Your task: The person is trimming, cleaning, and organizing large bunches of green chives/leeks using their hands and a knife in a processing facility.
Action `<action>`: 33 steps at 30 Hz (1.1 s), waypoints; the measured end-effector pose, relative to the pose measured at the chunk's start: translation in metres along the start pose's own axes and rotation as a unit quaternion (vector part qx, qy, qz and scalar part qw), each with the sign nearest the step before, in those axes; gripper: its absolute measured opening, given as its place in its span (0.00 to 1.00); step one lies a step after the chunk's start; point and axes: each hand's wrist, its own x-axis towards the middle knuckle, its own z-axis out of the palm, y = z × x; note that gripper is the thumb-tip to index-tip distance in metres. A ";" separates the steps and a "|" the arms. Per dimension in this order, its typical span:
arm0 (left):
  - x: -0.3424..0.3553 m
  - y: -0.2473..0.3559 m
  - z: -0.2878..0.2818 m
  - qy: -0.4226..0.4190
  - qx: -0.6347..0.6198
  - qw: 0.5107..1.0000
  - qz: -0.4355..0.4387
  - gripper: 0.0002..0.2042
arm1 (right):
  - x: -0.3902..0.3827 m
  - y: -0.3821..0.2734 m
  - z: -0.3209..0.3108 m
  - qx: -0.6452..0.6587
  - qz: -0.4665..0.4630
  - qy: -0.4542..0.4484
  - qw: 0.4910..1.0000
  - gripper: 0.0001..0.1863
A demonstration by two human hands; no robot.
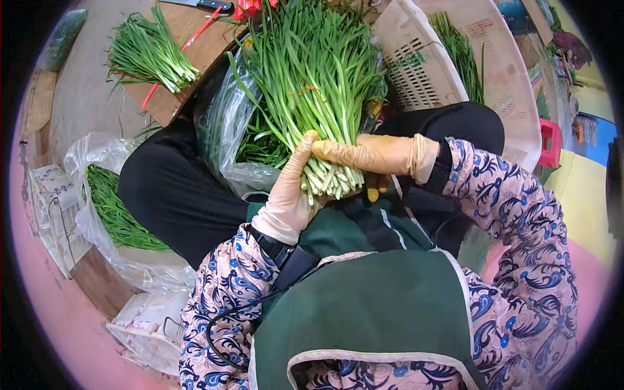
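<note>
Your left hand point(286, 205) and right hand point(380, 155) both grasp thick garlic chive bunch point(318, 84) round pale stems, above your lap; leaves fan away over clear plastic bag point(229, 130). Judged done: stems gathered, ends roughly level. No band visible round it. Smaller chive bunch point(153, 52) lies across red strip point(149, 96) on brown board point(211, 49). Seemingly left: loose greens point(120, 211) bagged at your left, more greens point(263, 146) beneath held bunch.
</note>
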 end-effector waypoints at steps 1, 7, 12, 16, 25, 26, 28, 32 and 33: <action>-0.001 -0.004 0.000 0.057 0.032 0.997 0.036 0.26 | 0.004 -0.004 -0.001 -0.024 0.019 0.005 1.000 0.57; -0.006 0.007 -0.002 0.047 0.022 0.998 0.039 0.28 | 0.016 -0.015 -0.017 -0.076 0.063 -0.052 0.994 0.58; -0.008 0.011 -0.009 0.066 -0.017 0.996 0.048 0.27 | 0.014 -0.031 -0.018 -0.128 0.120 -0.058 0.983 0.58; -0.010 0.012 -0.004 0.081 -0.020 0.995 0.047 0.28 | 0.001 -0.040 -0.015 -0.196 0.087 -0.071 0.974 0.54; -0.014 0.017 -0.003 0.049 -0.057 0.995 0.069 0.29 | -0.034 -0.033 -0.034 -0.412 -0.228 0.230 0.852 0.23; -0.014 0.017 -0.003 0.050 -0.057 0.995 0.069 0.29 | -0.032 -0.029 -0.037 -0.456 -0.275 0.292 0.794 0.28; -0.011 0.017 -0.006 0.055 -0.050 0.995 0.071 0.29 | -0.018 -0.030 -0.045 -0.551 -0.364 0.334 0.673 0.33; -0.010 0.017 0.005 0.048 -0.049 0.995 0.078 0.29 | -0.005 -0.033 -0.036 -0.649 -0.304 0.317 0.622 0.37; -0.010 0.016 0.000 0.049 -0.049 0.995 0.078 0.28 | 0.000 -0.031 -0.036 -0.662 -0.298 0.324 0.606 0.38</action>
